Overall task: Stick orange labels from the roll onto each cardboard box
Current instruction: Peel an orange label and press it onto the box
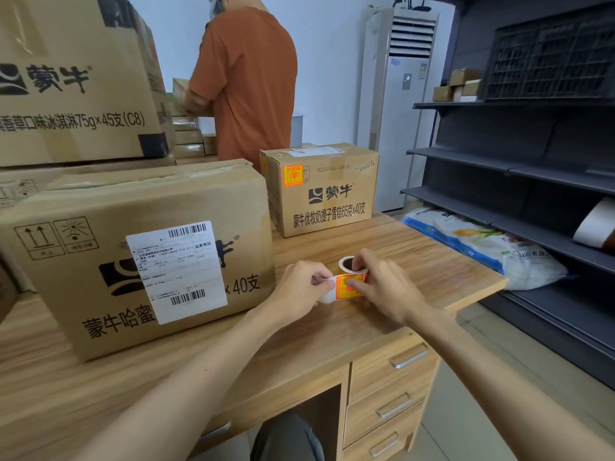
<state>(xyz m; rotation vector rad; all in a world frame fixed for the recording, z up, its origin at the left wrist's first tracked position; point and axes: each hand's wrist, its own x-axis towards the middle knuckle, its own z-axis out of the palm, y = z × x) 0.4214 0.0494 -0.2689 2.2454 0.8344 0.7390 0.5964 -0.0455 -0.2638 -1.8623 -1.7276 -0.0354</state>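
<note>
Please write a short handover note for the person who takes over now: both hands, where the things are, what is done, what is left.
Left hand: pinches the white backing strip of the label roll on the desk.
Right hand: fingertips on the orange label, which is not yet peeled off.
Done: the small box at the back already carries an orange sticker.
Left: the large box in front shows only a white shipping label; the stacked boxes on the left show no orange label.

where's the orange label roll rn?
Head view, centre-right: the small roll of orange labels sits on the wooden desk, held between both hands, left hand and right hand, just right of the big cardboard box.
</note>
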